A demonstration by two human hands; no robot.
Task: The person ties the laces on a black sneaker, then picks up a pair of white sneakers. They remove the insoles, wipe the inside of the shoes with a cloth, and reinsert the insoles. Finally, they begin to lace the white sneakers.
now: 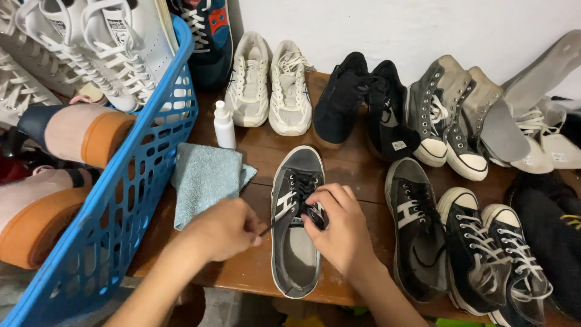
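Note:
A grey and black low sneaker point(295, 181) with black laces lies toe away from me on the wooden table point(357, 169). My left hand point(223, 229) pinches the end of a black lace point(269, 227) pulled out to the shoe's left side. My right hand point(338, 227) rests over the shoe's tongue, fingers gripping the laces near the eyelets. Its matching shoe point(417, 224) lies to the right.
A folded blue-grey cloth point(204, 178) and a small white spray bottle point(224, 126) sit left of the shoe. A blue plastic basket point(121, 200) with white sneakers stands at the left. Several pairs of shoes line the wall and the table's right side.

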